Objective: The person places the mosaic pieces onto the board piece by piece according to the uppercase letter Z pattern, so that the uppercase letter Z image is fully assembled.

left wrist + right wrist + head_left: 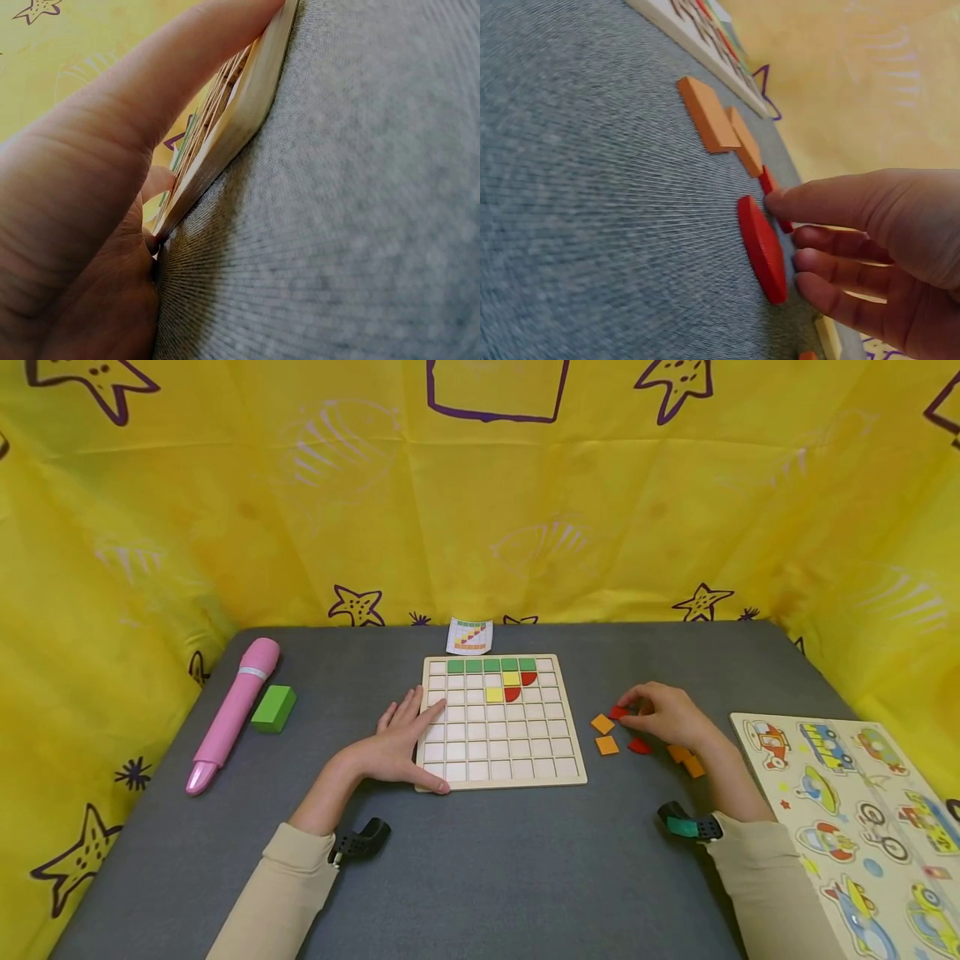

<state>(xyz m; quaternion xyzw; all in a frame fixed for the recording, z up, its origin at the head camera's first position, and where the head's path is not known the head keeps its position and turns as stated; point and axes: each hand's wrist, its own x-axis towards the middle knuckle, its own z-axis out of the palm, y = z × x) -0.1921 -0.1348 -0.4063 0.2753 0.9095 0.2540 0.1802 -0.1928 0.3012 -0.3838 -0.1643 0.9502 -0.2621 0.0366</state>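
A wooden grid board (528, 747) lies on the table with a row of green square tiles (491, 666) along its top. Two yellow squares (493, 694) and two red quarter-circle tiles (512, 694) sit in cells below that row. My left hand (390, 747) rests spread over the board's left edge, its thumb along the near corner. To the right of the board, my right hand (663, 714) pinches a red quarter-circle tile (617, 712) at the table surface. Another red quarter-circle tile (762, 251) lies just beside the fingers. Orange square tiles (607, 746) lie around that hand.
A small pattern card (470, 637) stands behind the board. At the left lie a pink pen-shaped object (236, 714) and a green block (273, 709). A wooden picture puzzle (832, 793) covers the table's right side. Yellow cloth (465, 527) hangs around the table.
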